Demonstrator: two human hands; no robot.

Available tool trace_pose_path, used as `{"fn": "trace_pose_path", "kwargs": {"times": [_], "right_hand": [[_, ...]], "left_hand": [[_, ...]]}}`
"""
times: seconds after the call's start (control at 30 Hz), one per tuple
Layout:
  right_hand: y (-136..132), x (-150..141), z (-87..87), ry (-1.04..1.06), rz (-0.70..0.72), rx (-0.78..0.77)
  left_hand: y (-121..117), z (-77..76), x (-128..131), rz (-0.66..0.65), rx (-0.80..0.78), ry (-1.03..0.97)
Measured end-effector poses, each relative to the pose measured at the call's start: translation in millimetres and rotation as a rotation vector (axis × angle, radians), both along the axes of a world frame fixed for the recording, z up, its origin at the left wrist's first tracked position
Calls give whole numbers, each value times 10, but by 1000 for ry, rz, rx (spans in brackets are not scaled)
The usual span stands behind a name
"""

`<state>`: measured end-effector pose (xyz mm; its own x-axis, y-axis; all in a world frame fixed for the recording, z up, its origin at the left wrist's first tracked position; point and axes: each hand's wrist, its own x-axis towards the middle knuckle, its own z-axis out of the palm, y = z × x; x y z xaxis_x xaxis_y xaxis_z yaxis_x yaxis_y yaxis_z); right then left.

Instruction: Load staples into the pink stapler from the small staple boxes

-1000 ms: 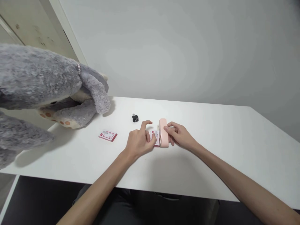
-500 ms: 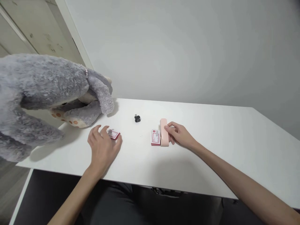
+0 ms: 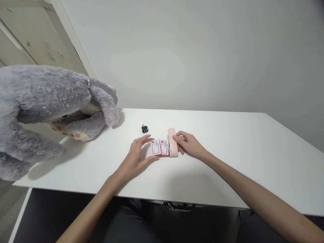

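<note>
Two small white boxes with red edges sit side by side at the middle of the white table. My left hand [image 3: 136, 157] grips the left box [image 3: 155, 147] between the thumb at its near edge and the fingers at its far edge. Against that one stands the right box [image 3: 164, 147], with a pale grey patch on its top like its neighbour's. Just right of both is a long pink case [image 3: 173, 143], upright on its edge or folded; I cannot tell which. My right hand [image 3: 188, 143] pinches the pink case from the right, with some fingertips hidden behind it.
Beyond the boxes lies a small black object [image 3: 144, 129] with a grey tab. A large grey plush toy [image 3: 50, 91] leans over the left end of the white table [image 3: 222, 162]. A plain wall [image 3: 189, 57] rises behind the table's far edge.
My left hand has brought the left box rightwards across the table, up beside the other box. My right hand stays at the pink case. The whole view has shifted slightly.
</note>
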<state>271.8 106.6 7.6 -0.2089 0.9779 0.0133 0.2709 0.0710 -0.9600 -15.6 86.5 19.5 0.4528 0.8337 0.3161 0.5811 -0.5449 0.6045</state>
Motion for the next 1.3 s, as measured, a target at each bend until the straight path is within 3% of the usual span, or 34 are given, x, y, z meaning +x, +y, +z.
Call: {"fn": "trace_pose_path", "kwargs": {"times": [0.17,0.3,0.37,0.53,0.73,0.83,1.07,1.3], "right_hand": [[7,1,18,-11,7,3],[15,7,15,3,12,-5],[19,9,8,4,11,-15],[19,5,0,-12,6,-30],[19,-4,-3,-15,2,-31],[19,-7,-2,-22,0,-29],[2,-19,23,-17,1,-32],[-5,-22,16,-12,2,-31]], "left_hand": [[165,98,225,-99,-2,24],[257,83,256,-153,-20,43],[334,37,237,-91,25,-5],[675,-93,112,242,301,-30],[892,-242,-1,255,255,169],[855,-269,8,199,234,210],[703,-223,182,-68,166,217],[572,-199,349,-151,125,163]]}}
